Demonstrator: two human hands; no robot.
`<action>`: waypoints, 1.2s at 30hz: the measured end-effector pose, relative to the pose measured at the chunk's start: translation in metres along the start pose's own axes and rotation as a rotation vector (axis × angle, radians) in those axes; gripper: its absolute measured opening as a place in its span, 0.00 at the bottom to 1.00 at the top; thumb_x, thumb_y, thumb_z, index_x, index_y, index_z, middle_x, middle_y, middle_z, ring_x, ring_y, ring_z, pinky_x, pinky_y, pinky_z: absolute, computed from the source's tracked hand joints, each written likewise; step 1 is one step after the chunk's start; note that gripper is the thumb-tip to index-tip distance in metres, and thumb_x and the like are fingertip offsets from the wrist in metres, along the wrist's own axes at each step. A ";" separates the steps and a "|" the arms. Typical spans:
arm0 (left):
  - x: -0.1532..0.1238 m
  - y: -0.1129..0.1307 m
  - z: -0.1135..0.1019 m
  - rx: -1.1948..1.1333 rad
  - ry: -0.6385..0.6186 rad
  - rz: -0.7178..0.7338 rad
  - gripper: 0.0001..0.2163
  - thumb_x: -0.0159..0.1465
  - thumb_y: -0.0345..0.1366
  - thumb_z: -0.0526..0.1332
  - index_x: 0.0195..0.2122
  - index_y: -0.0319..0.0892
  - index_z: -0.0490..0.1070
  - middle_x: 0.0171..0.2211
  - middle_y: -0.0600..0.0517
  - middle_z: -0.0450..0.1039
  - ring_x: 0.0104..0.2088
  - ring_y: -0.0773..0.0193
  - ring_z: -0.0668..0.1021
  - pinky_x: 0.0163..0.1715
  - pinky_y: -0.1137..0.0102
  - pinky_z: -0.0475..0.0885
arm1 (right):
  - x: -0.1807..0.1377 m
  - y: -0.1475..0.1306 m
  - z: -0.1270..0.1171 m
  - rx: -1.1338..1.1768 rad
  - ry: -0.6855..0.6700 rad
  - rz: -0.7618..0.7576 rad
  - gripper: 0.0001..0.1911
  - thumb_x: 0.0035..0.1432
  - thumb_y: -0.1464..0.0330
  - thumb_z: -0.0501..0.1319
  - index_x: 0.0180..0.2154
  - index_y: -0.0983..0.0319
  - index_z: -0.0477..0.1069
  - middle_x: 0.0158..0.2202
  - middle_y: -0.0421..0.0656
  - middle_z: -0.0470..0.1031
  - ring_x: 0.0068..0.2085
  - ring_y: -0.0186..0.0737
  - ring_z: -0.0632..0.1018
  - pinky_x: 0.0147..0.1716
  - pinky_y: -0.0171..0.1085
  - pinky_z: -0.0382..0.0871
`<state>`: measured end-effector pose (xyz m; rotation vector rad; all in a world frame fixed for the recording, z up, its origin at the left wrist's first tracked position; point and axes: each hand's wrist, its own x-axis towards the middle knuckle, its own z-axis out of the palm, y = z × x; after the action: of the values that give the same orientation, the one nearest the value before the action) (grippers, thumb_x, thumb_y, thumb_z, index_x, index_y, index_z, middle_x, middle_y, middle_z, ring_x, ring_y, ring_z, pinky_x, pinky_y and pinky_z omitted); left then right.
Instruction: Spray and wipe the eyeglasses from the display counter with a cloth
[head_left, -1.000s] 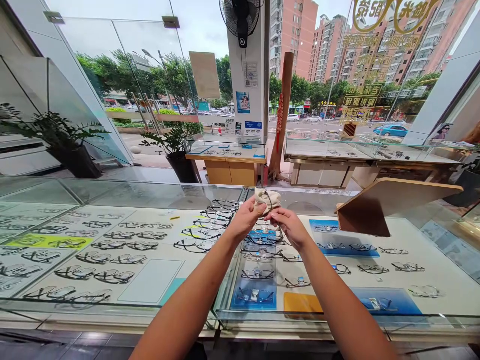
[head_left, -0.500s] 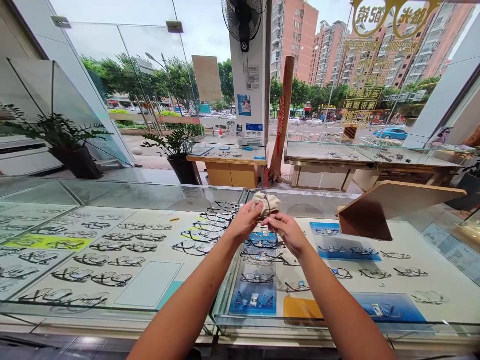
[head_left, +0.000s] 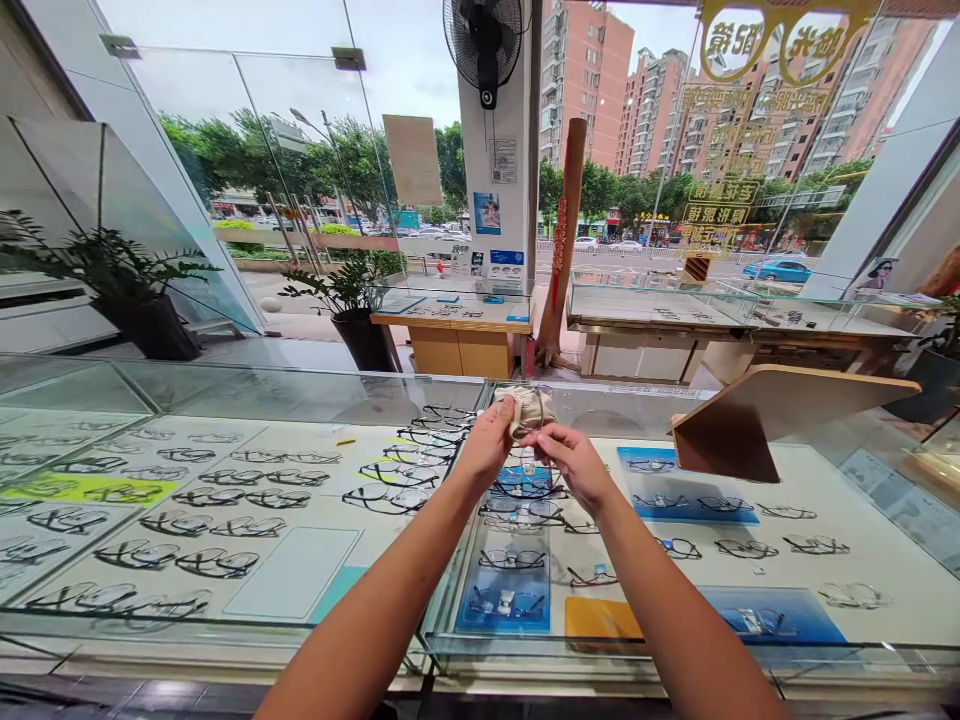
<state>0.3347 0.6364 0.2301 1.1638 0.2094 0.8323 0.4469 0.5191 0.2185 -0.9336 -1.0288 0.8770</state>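
Left hand (head_left: pixel 489 440) pinches the cloth (head_left: pixel 526 404), thumb on top, nearer its bulk; the right hand (head_left: pixel 574 462) has fingertips together at its near edge, on what cannot be told. The cloth lies just beyond both hands, long axis roughly crosswise.
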 end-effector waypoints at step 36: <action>-0.026 -0.018 0.030 -0.052 -0.147 -0.273 0.26 0.56 0.55 0.76 0.44 0.37 0.79 0.31 0.50 0.78 0.31 0.65 0.78 0.38 0.70 0.71 | -0.002 -0.008 -0.005 -0.005 0.229 -0.168 0.13 0.61 0.54 0.70 0.38 0.56 0.85 0.38 0.42 0.79 0.40 0.41 0.76 0.44 0.39 0.70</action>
<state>0.3418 0.5943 0.2199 1.1134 0.2185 0.5079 0.4527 0.5135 0.2240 -0.9140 -0.8970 0.6124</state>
